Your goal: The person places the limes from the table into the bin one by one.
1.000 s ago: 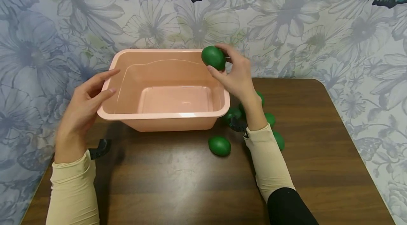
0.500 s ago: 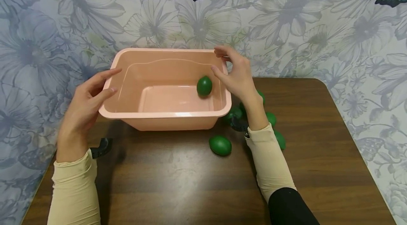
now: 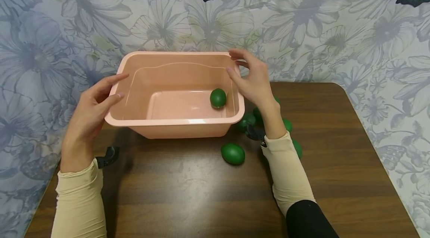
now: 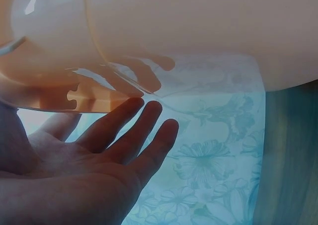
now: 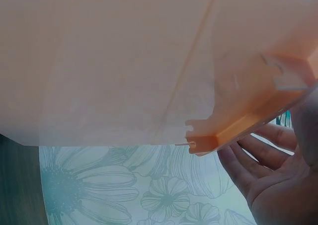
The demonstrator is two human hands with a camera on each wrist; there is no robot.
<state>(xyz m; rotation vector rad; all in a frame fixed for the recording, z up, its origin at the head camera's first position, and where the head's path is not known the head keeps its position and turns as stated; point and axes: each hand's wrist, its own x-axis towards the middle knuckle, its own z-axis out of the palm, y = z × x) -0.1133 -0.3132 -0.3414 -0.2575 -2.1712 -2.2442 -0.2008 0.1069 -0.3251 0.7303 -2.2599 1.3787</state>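
Observation:
A pink plastic basin (image 3: 188,121) stands at the back of the table, its open side facing me. My left hand (image 3: 89,111) holds its left rim, thumb and index finger over the edge; the left wrist view shows other fingers (image 4: 159,140) stretched out below the rim. At the back right corner my right hand (image 3: 252,77) has its thumb over the rim, while more fingers (image 5: 263,153) lie along the outside. Inside the basin, near its right end, rests one green lime (image 3: 218,98). Another lime (image 3: 233,154) lies on the table in front.
Several more limes (image 3: 247,120) lie on the brown wooden table (image 3: 188,193) right of the basin, partly hidden by the right forearm. Flower-patterned wall covering (image 3: 309,10) rises directly behind the basin. Each wrist carries a black camera mount (image 3: 109,156).
The right hand has let go of the lime, which dropped into the basin and came to rest near its right end. That hand then shifted slightly right onto the rim; the left stayed put.

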